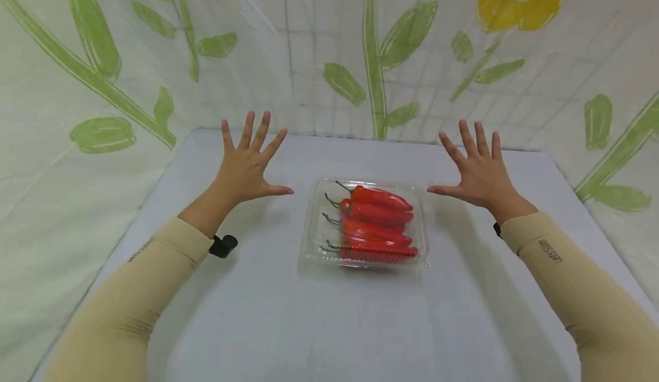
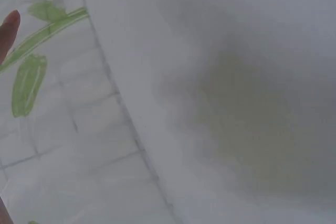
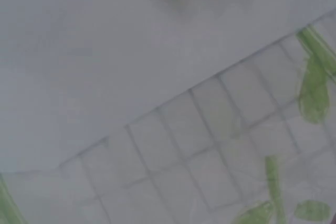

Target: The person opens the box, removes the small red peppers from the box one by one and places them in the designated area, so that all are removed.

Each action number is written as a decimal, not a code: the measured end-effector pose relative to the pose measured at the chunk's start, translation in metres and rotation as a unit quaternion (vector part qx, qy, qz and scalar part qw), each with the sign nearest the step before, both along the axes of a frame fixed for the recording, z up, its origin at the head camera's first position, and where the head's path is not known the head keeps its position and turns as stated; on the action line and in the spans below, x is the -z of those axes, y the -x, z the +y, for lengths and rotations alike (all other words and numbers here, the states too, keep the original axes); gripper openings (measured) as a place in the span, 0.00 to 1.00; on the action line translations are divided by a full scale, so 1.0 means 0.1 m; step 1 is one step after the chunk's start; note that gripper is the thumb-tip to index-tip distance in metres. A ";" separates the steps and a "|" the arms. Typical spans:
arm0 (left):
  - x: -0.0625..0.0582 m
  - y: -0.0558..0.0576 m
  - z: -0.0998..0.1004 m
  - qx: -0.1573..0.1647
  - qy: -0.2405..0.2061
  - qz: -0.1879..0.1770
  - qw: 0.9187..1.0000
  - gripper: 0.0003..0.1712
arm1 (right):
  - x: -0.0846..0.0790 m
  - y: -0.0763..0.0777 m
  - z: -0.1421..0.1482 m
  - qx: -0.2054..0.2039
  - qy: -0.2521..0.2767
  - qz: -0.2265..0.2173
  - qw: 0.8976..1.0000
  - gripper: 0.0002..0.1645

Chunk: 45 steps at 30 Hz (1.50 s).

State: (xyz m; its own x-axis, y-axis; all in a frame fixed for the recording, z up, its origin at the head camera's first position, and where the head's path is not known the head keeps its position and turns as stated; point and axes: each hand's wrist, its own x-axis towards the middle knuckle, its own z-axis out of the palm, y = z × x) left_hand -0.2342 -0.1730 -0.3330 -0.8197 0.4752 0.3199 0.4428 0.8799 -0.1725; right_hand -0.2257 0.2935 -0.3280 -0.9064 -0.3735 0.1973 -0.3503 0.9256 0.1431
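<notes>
A clear plastic clamshell box [image 1: 313,239] sits in the middle of the white table, its lid over several red chili peppers [image 1: 378,213] with green stems pointing left. To the left of the box, my left hand [image 1: 246,167] is held over the table with fingers spread and thumb toward the box. My right hand [image 1: 479,173] is spread the same way on the other side, thumb pointing at the box. Both hands are apart from it and hold nothing. In the left wrist view only a fingertip [image 2: 9,27] and a sliver of skin show at the left edge.
The white table [image 1: 247,325] ends at a back edge against a hanging sheet [image 1: 319,44] printed with green leaves and yellow flowers. A black wrist strap with a small device [image 1: 223,246] is on the left wrist. Beige sleeves [image 1: 571,273] cover both forearms.
</notes>
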 end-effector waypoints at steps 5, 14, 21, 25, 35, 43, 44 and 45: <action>-0.05 -0.18 0.02 -0.028 -0.041 -0.050 0.998 0.70 | 0.02 -0.16 -0.04 -0.007 0.026 0.001 1.000 0.67; -0.01 -0.64 0.03 -0.036 -0.186 -0.110 0.976 0.64 | 0.07 -0.67 -0.18 -0.031 0.124 -0.005 0.992 0.59; 0.09 -0.98 0.12 -0.017 -0.399 -0.264 0.878 0.57 | 0.22 -1.09 -0.36 -0.015 0.273 -0.061 0.960 0.54; 0.19 -1.11 0.21 0.007 -0.535 -0.342 0.773 0.49 | 0.32 -1.28 -0.47 0.005 0.374 -0.117 0.920 0.54; 0.38 -1.28 0.42 0.053 -0.603 -0.401 0.688 0.45 | 0.55 -1.56 -0.66 0.069 0.565 -0.197 0.798 0.52; 0.63 -1.31 0.64 0.059 -0.634 -0.423 0.645 0.49 | 0.70 -1.56 -0.75 0.040 0.678 -0.218 0.701 0.47; 0.66 -1.31 0.66 0.064 -0.639 -0.424 0.639 0.49 | 0.72 -1.56 -0.76 0.031 0.685 -0.218 0.694 0.46; 0.69 -1.31 0.67 0.067 -0.643 -0.424 0.634 0.50 | 0.73 -1.56 -0.78 0.020 0.691 -0.217 0.689 0.45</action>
